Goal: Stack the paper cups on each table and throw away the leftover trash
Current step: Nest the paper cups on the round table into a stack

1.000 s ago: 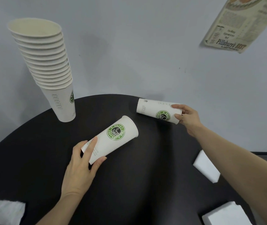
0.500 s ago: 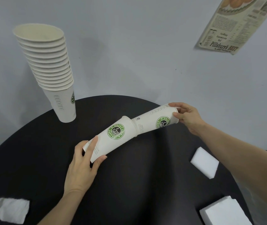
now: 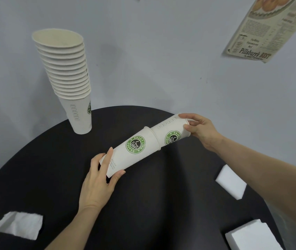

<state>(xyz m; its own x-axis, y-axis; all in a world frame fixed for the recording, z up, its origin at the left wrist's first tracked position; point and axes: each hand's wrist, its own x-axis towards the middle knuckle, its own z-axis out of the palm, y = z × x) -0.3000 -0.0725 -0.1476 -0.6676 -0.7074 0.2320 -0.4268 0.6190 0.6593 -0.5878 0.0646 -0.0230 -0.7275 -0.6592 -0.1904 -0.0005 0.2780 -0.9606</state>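
Note:
Over a round black table (image 3: 35,174), my left hand (image 3: 100,179) grips the base of a white paper cup (image 3: 131,152) with a green coffee logo, held on its side. My right hand (image 3: 200,129) holds the rim end of a second logo cup (image 3: 172,131), which sits partly inside the first cup's mouth. A tall upright stack of several nested paper cups (image 3: 71,82) stands at the table's far left.
White napkins lie on the table: a crumpled one (image 3: 17,225) at the near left, a folded one (image 3: 231,181) at the right, and another (image 3: 253,236) at the near right. A grey wall with a newspaper poster (image 3: 262,27) rises behind.
My right hand lifted the far cup and slid it into the mouth of the cup held by my left hand; since half a second ago it has gone in deeper.

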